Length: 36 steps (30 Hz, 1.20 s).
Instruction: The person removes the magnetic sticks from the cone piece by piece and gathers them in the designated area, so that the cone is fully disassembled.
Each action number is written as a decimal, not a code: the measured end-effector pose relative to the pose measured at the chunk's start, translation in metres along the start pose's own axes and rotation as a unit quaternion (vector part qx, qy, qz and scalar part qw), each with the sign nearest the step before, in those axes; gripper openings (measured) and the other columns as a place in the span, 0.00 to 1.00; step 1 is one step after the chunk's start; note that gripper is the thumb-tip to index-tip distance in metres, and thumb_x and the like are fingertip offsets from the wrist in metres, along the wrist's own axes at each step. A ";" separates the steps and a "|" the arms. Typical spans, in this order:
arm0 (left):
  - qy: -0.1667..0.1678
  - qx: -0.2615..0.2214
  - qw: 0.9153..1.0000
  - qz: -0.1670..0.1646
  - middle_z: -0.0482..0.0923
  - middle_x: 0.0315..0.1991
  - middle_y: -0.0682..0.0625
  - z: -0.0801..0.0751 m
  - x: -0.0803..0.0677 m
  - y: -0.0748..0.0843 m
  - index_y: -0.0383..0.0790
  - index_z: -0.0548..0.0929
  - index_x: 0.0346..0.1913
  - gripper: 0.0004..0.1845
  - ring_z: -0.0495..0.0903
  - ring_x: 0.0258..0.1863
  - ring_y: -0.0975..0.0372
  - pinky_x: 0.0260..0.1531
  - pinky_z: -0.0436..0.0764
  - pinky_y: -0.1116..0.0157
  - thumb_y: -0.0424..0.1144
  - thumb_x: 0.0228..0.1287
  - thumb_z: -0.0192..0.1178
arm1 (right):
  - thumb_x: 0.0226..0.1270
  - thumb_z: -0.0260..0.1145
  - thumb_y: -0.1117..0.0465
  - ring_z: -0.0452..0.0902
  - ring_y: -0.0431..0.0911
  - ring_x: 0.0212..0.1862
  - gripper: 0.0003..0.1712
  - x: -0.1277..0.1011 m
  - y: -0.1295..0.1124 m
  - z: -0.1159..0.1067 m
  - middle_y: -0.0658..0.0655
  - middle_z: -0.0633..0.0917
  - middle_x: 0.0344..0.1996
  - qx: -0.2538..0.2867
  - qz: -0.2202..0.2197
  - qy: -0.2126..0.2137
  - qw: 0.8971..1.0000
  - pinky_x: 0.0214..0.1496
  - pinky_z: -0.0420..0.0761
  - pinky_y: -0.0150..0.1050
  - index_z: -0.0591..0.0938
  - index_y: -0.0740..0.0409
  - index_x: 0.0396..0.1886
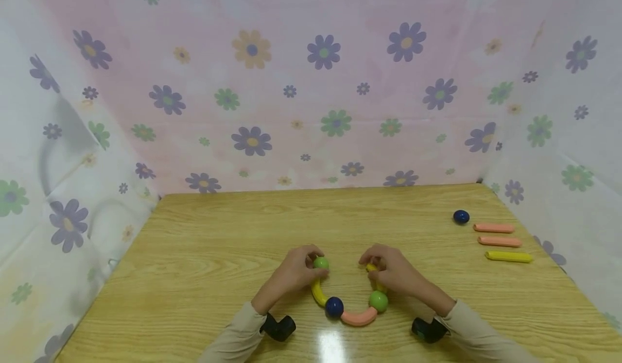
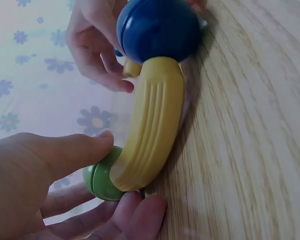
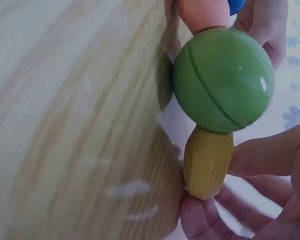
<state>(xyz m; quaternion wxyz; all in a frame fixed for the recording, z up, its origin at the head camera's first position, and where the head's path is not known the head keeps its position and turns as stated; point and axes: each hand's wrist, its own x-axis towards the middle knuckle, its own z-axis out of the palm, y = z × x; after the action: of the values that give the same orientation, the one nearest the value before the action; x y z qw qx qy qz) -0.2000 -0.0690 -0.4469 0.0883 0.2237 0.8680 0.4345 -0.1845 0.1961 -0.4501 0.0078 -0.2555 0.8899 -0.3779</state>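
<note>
A U-shaped chain of toy balls and curved rods lies on the wooden table between the hands. At its left end, the left hand (image 1: 293,270) pinches a green ball (image 1: 321,264) between thumb and fingers. From that ball a yellow curved rod (image 2: 155,120) runs to a dark blue ball (image 1: 334,307). A pink curved rod (image 1: 359,318) joins the blue ball to a second green ball (image 3: 222,80). Beyond it, a second yellow rod (image 3: 208,162) forms the right end, gripped by the right hand (image 1: 396,271), whose fingers partly cover it.
Toward the table's far right lie a loose dark blue ball (image 1: 461,216), two pink rods (image 1: 493,228) and a yellow rod (image 1: 508,256). A flowered cloth (image 1: 359,152) hangs behind the wooden table (image 1: 214,233) and along its sides.
</note>
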 end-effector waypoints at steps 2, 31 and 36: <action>0.010 0.005 1.000 -0.004 0.78 0.37 0.48 -0.001 0.000 -0.002 0.34 0.81 0.46 0.17 0.74 0.33 0.62 0.29 0.76 0.68 0.40 0.56 0.69 | 0.52 0.66 0.76 0.75 0.48 0.38 0.16 -0.003 0.003 -0.005 0.52 0.82 0.38 -0.001 -0.013 0.001 1.000 0.36 0.76 0.40 0.83 0.56 0.39; -0.025 0.271 0.938 0.215 0.72 0.48 0.56 0.064 -0.031 0.067 0.55 0.81 0.50 0.15 0.69 0.47 0.65 0.41 0.71 0.66 0.53 0.61 0.63 | 0.58 0.71 0.54 0.76 0.50 0.49 0.18 -0.062 0.016 -0.046 0.56 0.80 0.50 -0.050 -0.065 -0.046 0.996 0.38 0.78 0.39 0.81 0.53 0.47; -0.018 0.290 0.930 0.224 0.72 0.45 0.58 0.076 -0.029 0.063 0.58 0.79 0.50 0.12 0.68 0.45 0.66 0.41 0.70 0.65 0.51 0.66 0.58 | 0.55 0.73 0.53 0.77 0.43 0.43 0.17 -0.067 0.017 -0.046 0.51 0.81 0.45 -0.046 -0.067 -0.036 0.996 0.39 0.79 0.38 0.82 0.51 0.43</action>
<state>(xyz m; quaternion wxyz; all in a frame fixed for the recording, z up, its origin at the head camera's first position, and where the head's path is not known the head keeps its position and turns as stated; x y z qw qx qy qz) -0.1281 0.0046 -0.4444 -0.0642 0.4363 0.8816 0.1682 -0.1431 0.2672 -0.4408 0.0028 -0.3284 0.8864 -0.3264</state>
